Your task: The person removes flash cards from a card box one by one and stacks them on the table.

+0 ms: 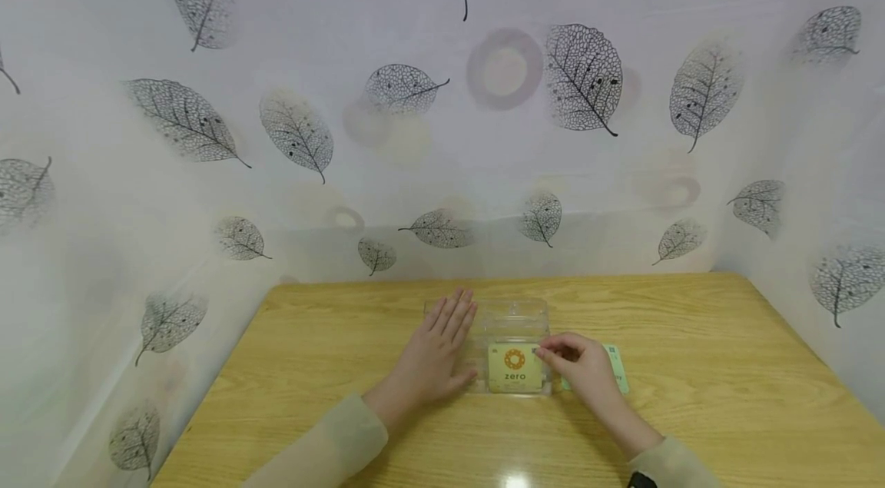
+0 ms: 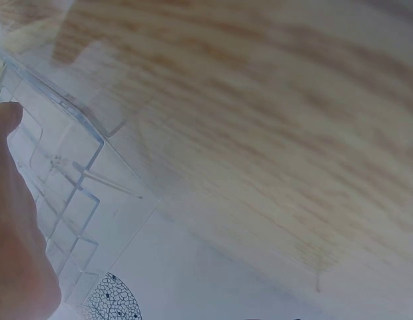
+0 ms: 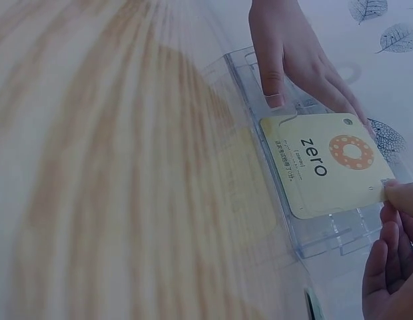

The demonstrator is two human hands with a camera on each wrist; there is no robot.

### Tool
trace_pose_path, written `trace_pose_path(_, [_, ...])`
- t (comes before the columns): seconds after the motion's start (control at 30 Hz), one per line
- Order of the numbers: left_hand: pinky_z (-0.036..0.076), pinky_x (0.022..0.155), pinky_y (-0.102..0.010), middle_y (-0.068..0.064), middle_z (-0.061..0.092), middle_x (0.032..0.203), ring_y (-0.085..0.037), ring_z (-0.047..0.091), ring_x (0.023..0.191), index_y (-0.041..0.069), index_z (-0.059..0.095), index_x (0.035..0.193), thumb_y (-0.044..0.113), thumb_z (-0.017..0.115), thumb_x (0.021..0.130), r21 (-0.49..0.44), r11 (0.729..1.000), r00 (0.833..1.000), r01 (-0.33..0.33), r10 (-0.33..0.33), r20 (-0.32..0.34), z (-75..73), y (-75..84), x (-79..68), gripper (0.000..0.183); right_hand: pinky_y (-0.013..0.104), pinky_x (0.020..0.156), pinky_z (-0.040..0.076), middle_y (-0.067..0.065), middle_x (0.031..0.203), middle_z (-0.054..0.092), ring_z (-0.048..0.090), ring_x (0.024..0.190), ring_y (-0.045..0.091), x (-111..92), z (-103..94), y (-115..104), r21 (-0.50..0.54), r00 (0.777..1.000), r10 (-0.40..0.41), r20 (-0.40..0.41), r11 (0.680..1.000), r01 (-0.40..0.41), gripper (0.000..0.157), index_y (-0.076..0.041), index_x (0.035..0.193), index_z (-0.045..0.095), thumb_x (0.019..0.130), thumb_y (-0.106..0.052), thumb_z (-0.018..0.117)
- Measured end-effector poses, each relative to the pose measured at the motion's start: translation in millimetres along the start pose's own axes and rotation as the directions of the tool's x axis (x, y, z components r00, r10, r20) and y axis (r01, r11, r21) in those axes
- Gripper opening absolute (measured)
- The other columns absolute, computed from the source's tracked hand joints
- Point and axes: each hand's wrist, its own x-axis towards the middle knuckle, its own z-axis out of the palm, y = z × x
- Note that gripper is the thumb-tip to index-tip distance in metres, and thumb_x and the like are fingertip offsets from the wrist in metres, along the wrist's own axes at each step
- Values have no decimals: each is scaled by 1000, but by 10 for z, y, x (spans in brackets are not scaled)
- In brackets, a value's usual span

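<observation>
A pale yellow flash card [image 1: 515,367] printed "zero" under an orange ring lies over the front right section of a clear plastic divided box [image 1: 513,309]. My right hand [image 1: 588,369] pinches its upper right corner between thumb and fingers; the right wrist view shows this card [image 3: 323,167] slightly tilted above the box. With straight fingers, my left hand [image 1: 432,353] rests on the box's left side. Its thumb points toward the card's left edge. In the left wrist view, the box's clear walls [image 2: 80,180] show beside that hand.
Partly hidden behind my right hand, a green card [image 1: 615,369] lies on the wooden table [image 1: 705,365] to the right of the box. A white leaf-patterned cloth [image 1: 484,157] rises behind the table and along both sides.
</observation>
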Motion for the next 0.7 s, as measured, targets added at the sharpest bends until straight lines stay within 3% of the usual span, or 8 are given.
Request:
trace_pose_path(0.3, [15,138,-43,-17,5,180,-33,7,168,3,15,170,77,33,102,-19,1000,1000,2,-2,1,5,0,0,102,17,68,56,11,96,80,62,75,1,4,0,-2,-16,1000,19,-9,1000,-19,14,0,101,81,92,-11,83])
trace_pose_path(0.7, [16,138,-43,-17,5,180,-34,10,168,3,15,170,77,33,102,-3,1000,1000,0,0,-3,-5,-2,-3,103,18,69,58,9,96,80,65,77,2,24,8,30,-17,1000,16,-11,1000,-16,11,-2,101,81,93,-9,82])
